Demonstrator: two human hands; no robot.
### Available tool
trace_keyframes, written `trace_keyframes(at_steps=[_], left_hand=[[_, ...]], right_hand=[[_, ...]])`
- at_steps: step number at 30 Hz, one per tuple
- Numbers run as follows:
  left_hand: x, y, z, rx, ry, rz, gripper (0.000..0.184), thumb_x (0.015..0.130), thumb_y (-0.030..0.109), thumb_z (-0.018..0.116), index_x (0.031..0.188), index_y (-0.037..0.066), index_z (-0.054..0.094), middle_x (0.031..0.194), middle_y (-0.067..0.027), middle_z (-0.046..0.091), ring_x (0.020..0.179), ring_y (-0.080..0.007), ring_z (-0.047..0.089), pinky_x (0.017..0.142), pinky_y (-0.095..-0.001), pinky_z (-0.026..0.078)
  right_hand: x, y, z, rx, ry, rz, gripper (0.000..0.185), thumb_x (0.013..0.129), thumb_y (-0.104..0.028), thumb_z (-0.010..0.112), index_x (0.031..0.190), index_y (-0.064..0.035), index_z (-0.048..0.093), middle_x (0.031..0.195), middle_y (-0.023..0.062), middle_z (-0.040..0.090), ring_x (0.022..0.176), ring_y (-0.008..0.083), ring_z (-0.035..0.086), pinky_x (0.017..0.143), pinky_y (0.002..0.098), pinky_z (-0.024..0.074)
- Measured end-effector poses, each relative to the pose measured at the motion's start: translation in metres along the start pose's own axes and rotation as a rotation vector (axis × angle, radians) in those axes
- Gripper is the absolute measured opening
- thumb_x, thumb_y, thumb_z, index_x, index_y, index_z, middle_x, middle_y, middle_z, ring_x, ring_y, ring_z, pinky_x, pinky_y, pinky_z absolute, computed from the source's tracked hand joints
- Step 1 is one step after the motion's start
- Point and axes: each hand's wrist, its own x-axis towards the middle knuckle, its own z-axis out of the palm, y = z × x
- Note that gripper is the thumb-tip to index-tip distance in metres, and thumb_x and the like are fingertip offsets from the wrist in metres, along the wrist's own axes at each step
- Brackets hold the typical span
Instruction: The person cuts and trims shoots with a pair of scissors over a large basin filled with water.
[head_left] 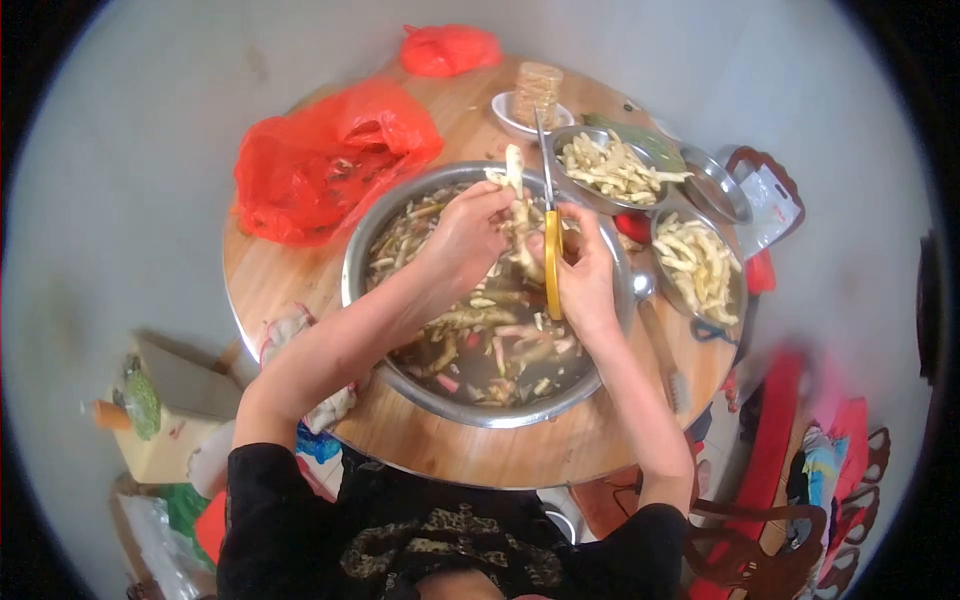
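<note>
My left hand (468, 232) is closed around a pale, knobbly root (515, 175) that looks like young ginger, held upright above the basin. In my right hand (588, 275) is a pair of scissors (553, 262) with yellow handles, its metal blades pointing away from me just right of the root. Both hands are over a large metal basin (352, 275) of murky water, where many pale root pieces and trimmings float, some with pink tips. Whether the blades touch the root I cannot tell.
Two metal bowls of pale root pieces (615, 168) (697, 265) stand at the right. Beside the basin lie a spoon (643, 285) and a brush (678, 390). A red plastic bag (310, 170) is at the left; a stack of round biscuits (538, 88) stands in a white dish behind.
</note>
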Motion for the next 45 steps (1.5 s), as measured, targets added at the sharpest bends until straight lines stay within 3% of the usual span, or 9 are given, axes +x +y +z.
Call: trace_keyframes(at_steps=[6,13,31,37,39,41,42,44,45], left_hand=[[0.006,0.006,-0.004,0.025,-0.025,0.05,0.017,0.101,0.019,0.057,0.112,0.006,0.06,0.107,-0.0061,0.067,0.101,-0.0181,0.063,0.09,-0.0361,0.05],[0.013,0.032,-0.009,0.112,0.152,-0.071,0.021,0.097,0.019,0.064,0.11,0.002,0.065,0.102,-0.0075,0.069,0.094,-0.0194,0.066,0.083,-0.0335,0.055],[0.02,0.067,-0.044,0.23,-0.194,-0.355,0.021,0.087,0.009,0.066,0.106,-0.001,0.066,0.094,-0.0115,0.071,0.075,-0.0208,0.069,0.078,-0.0371,0.059],[0.019,0.048,-0.035,0.29,-0.199,-0.373,0.015,0.086,0.008,0.066,0.097,-0.001,0.069,0.087,-0.0108,0.071,0.073,-0.0191,0.066,0.07,-0.0341,0.058],[0.016,0.036,-0.028,0.441,-0.254,-0.352,0.021,0.086,0.011,0.067,0.104,-0.001,0.07,0.081,-0.0109,0.07,0.068,-0.0189,0.066,0.066,-0.0317,0.058],[0.011,0.025,-0.015,1.282,-0.269,-0.321,0.039,0.086,0.018,0.068,0.121,0.002,0.065,0.1,-0.0161,0.068,0.091,-0.0248,0.067,0.081,-0.0413,0.057],[0.005,0.008,-0.014,1.286,-0.279,-0.314,0.039,0.086,0.018,0.068,0.121,0.002,0.065,0.1,-0.0161,0.068,0.091,-0.0248,0.067,0.081,-0.0413,0.057],[-0.01,-0.026,-0.02,2.02,-0.442,0.158,0.054,0.085,0.028,0.067,0.134,0.007,0.06,0.125,-0.02,0.059,0.122,-0.0331,0.054,0.1,-0.0538,0.045],[-0.011,-0.025,-0.02,2.022,-0.447,0.165,0.054,0.085,0.028,0.067,0.134,0.007,0.06,0.125,-0.02,0.059,0.122,-0.0331,0.054,0.1,-0.0538,0.045]], right_hand=[[-0.007,-0.027,0.002,0.23,-0.086,0.253,0.047,0.091,-0.01,0.075,0.131,-0.0065,0.051,0.095,0.0079,0.069,0.076,0.0127,0.066,0.063,0.025,0.0525],[-0.004,-0.024,-0.006,0.14,-0.042,0.217,0.049,0.09,-0.004,0.073,0.134,-0.0062,0.051,0.093,0.0085,0.07,0.073,0.0131,0.067,0.06,0.0262,0.0518],[-0.012,-0.027,-0.021,0.048,-0.179,0.099,0.052,0.084,0.001,0.08,0.129,-0.0022,0.055,0.086,0.0046,0.068,0.068,0.0087,0.061,0.058,0.0232,0.0487],[-0.007,-0.023,-0.028,0.286,-0.155,0.197,0.057,0.081,-0.001,0.077,0.132,0.0005,0.053,0.083,0.0117,0.069,0.053,0.015,0.061,0.047,0.0222,0.043],[-0.004,-0.025,-0.032,0.595,-0.286,0.199,0.056,0.082,-0.005,0.075,0.133,0.0018,0.052,0.083,0.0167,0.068,0.053,0.0165,0.06,0.045,0.0222,0.042],[-0.002,-0.026,-0.031,0.637,-0.289,0.185,0.056,0.083,-0.009,0.076,0.132,0.0016,0.052,0.085,0.0208,0.067,0.054,0.0175,0.06,0.045,0.0222,0.0415],[-0.002,-0.025,-0.033,0.636,-0.267,0.219,0.054,0.084,-0.008,0.075,0.131,0.0017,0.053,0.089,0.0208,0.067,0.056,0.018,0.061,0.045,0.0227,0.0421],[-0.001,-0.023,-0.032,0.645,-0.206,0.255,0.047,0.086,-0.002,0.072,0.129,0.0018,0.053,0.1,0.0196,0.067,0.063,0.0204,0.065,0.045,0.0239,0.0447],[-0.002,-0.023,-0.03,0.644,-0.201,0.25,0.047,0.086,-0.002,0.072,0.129,0.0018,0.053,0.1,0.0196,0.067,0.063,0.0204,0.065,0.045,0.0239,0.0447]])
